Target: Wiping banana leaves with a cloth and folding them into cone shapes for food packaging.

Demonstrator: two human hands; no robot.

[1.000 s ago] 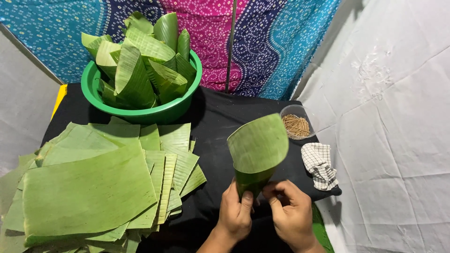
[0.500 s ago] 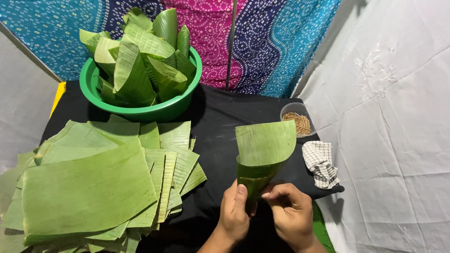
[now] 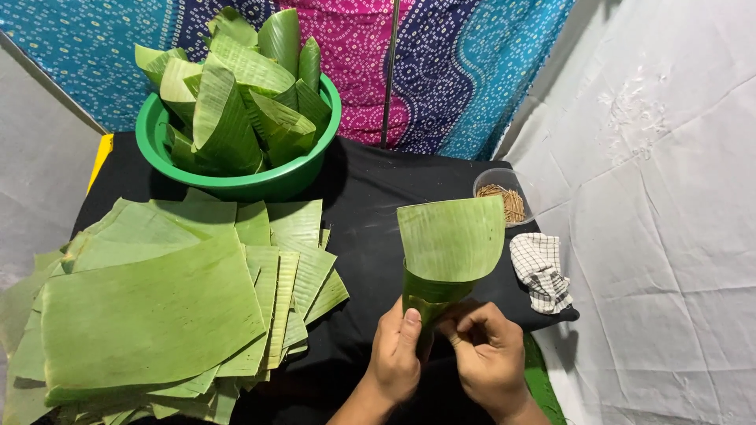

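pinching its narrow lower end from both sides, the left hand [image 3: 396, 354] and right hand [image 3: 488, 358] are closed on a green banana leaf rolled into a cone [image 3: 449, 248], which is held upright above the black cloth-covered table [image 3: 362, 197]. a stack of flat cut banana leaves [image 3: 157, 307] is seen to the left, a green plastic basin of rolled leaves [image 3: 236, 118] behind it.

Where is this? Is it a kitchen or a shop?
Probably neither: it looks like a makeshift work stall. Patterned cloth and white sheets hang as walls around a black table, with a pile of cut leaves and a green tub of rolled ones.
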